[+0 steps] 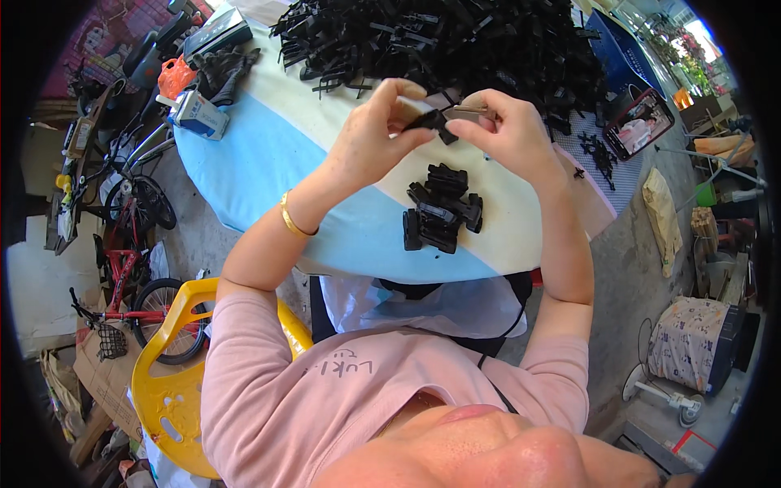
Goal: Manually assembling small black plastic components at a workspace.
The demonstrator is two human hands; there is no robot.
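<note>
Above the table, my left hand (376,134) is closed, thumb and fingers pinching a small black plastic part (429,121). My right hand (512,134) grips a thin metal tool (466,111), its tip meeting the black part; whether it is a blade or tweezers I cannot make out. Just below my hands, a small pile of black plastic pieces (442,210) lies on the blue and cream tablecloth (325,220). A large heap of similar black parts (455,41) covers the table's far side.
A white-and-blue carton (200,115), an orange bag (176,77) and a dark glove (224,75) sit at the far left. On the right, a phone (640,124) leans near a blue crate (618,57) and small black bits (599,156). A yellow chair (175,382) stands beside my left arm.
</note>
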